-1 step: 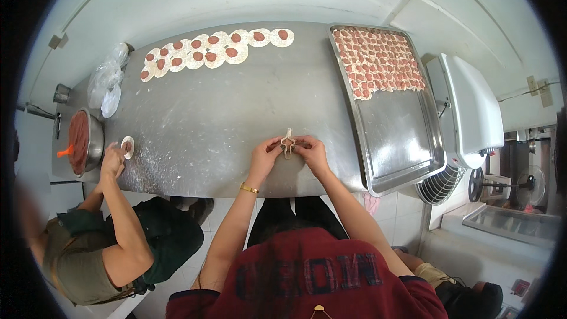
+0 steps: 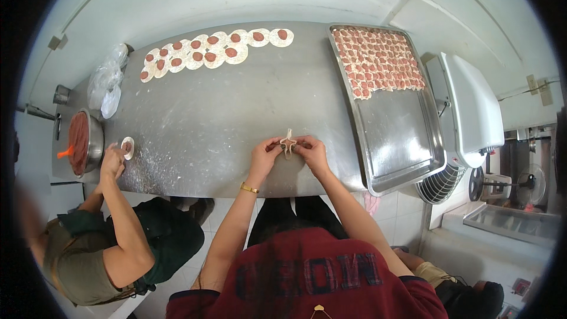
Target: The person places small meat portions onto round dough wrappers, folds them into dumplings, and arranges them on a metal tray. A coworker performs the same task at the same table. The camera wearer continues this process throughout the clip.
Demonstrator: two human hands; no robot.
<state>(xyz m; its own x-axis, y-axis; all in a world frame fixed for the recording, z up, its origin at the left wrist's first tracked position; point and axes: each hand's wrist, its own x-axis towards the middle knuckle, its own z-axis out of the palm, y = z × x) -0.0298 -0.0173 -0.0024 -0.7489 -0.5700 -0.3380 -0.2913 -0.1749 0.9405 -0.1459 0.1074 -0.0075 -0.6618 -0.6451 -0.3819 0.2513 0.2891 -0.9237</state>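
Note:
Near the front edge of the metal table, a dumpling (image 2: 288,143) is pinched between my two hands. Its pale dough folds into a four-pointed star around the middle. My left hand (image 2: 269,152), with a gold band on the wrist, presses the left point between thumb and fingers. From the other side, the fingers of my right hand (image 2: 312,150) are closed on the right point. Several flat dough wrappers (image 2: 236,55) with round dabs of reddish filling lie in rows toward the back left. To my right, open-topped dumplings (image 2: 384,65) fill the far part of a metal tray (image 2: 401,159).
On the left, a co-worker's hands (image 2: 112,162) are at a wrapper (image 2: 128,146) beside a steel bowl (image 2: 94,142) of reddish filling. Plastic bags (image 2: 110,85) lie behind the bowl. A white machine (image 2: 469,109) stands right of the tray. Flour dusts the table (image 2: 218,118).

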